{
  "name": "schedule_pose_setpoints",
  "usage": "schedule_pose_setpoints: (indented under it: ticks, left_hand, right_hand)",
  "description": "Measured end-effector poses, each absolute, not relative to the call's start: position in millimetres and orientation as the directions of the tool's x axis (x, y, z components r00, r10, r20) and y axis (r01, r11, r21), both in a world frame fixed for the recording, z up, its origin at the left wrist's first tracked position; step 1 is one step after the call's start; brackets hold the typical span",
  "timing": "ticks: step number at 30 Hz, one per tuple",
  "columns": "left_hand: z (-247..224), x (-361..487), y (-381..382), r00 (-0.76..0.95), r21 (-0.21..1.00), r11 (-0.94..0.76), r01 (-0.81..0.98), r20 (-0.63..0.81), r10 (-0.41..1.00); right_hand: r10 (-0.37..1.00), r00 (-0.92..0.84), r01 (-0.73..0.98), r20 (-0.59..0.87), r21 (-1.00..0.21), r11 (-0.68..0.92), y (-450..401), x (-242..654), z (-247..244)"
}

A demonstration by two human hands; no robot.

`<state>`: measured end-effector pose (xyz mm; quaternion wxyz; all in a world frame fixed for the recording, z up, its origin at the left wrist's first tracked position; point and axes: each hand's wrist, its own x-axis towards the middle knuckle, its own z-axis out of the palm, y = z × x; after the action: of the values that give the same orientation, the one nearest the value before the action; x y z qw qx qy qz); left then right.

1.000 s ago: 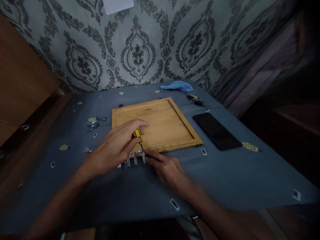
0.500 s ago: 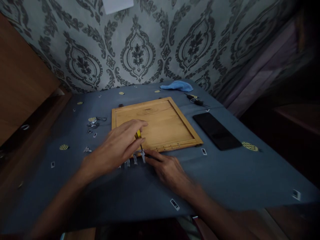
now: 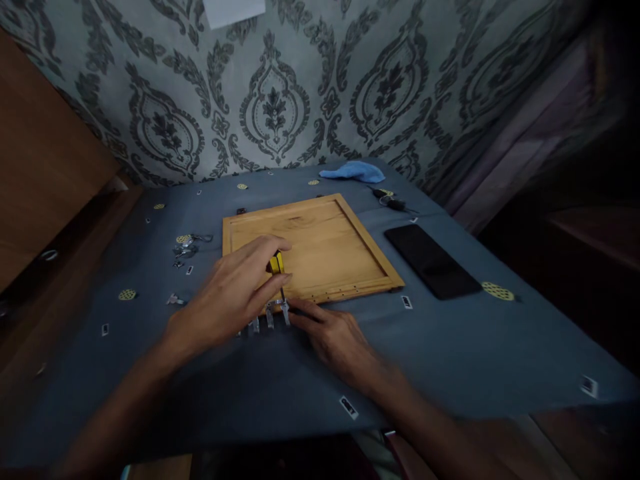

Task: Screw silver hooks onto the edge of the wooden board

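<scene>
My left hand (image 3: 240, 283) grips a small screwdriver (image 3: 278, 264) with a yellow and black handle, held upright. Its shaft runs down to a metal key hook (image 3: 285, 311) at the near edge of a wooden framed panel (image 3: 310, 243). With its fingertips, my right hand (image 3: 335, 340) presses against that same hook from the right. More metal hooks (image 3: 270, 316) sit along the edge to the left, partly behind my left hand. Small dark holes dot the edge further right. The screwdriver's tip is too small to make out.
Left of the panel lie loose metal hooks (image 3: 186, 248) and another metal piece (image 3: 175, 299). A black phone (image 3: 431, 261), a bunch of keys (image 3: 391, 200) and a blue cloth (image 3: 353, 171) lie on the right side of the blue-covered table (image 3: 440, 360). A patterned wall stands behind.
My left hand's fingers have shifted slightly on the screwdriver, and more of its yellow handle shows. My right hand stays at the hook. The panel lies as before.
</scene>
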<state>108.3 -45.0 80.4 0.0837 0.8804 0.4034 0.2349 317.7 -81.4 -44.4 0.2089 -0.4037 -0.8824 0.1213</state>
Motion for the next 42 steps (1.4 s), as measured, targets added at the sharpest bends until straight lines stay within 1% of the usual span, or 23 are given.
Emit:
schedule_pose_setpoints:
  ticks: [5,10,13,17,19,22,26,34,42]
  left_hand:
    - [74,110,-43,0.534,0.275,-0.639,0.718,0.371,0.76]
    - [77,108,-44,0.555,0.305,-0.681,0.666,0.409,0.725]
    - [79,109,-44,0.565,0.296,-0.679,0.672,0.389,0.728]
    - [76,110,-43,0.546,0.25,-0.646,0.721,0.369,0.752]
    - [75,110,-43,0.543,0.264,-0.649,0.713,0.377,0.75]
    - [75,108,-42,0.559,0.322,-0.675,0.664,0.387,0.734]
    - [79,105,-43,0.586,0.38,-0.684,0.623,0.353,0.73]
    - [89,99,-43,0.578,0.344,-0.687,0.64,0.374,0.725]
    - [81,103,-44,0.611,0.348,-0.721,0.6,0.382,0.693]
  right_hand:
    - [0.765,-0.589,0.666,0.259,-0.381,0.641,-81,317,-44]
    - [0.765,-0.583,0.672,0.273,-0.366,0.643,-81,317,-45]
    - [0.766,-0.583,0.678,0.269,-0.358,0.642,-81,317,-44]
    - [0.765,-0.583,0.673,0.275,-0.364,0.644,-82,317,-44]
    - [0.765,-0.581,0.667,0.276,-0.376,0.643,-81,318,-45]
    - [0.764,-0.581,0.661,0.28,-0.385,0.644,-81,318,-47]
    - [0.757,-0.581,0.66,0.297,-0.372,0.653,-81,318,-48]
    - [0.756,-0.58,0.661,0.302,-0.368,0.654,-81,318,-47]
    - [0.76,-0.581,0.665,0.29,-0.369,0.65,-81,317,-48]
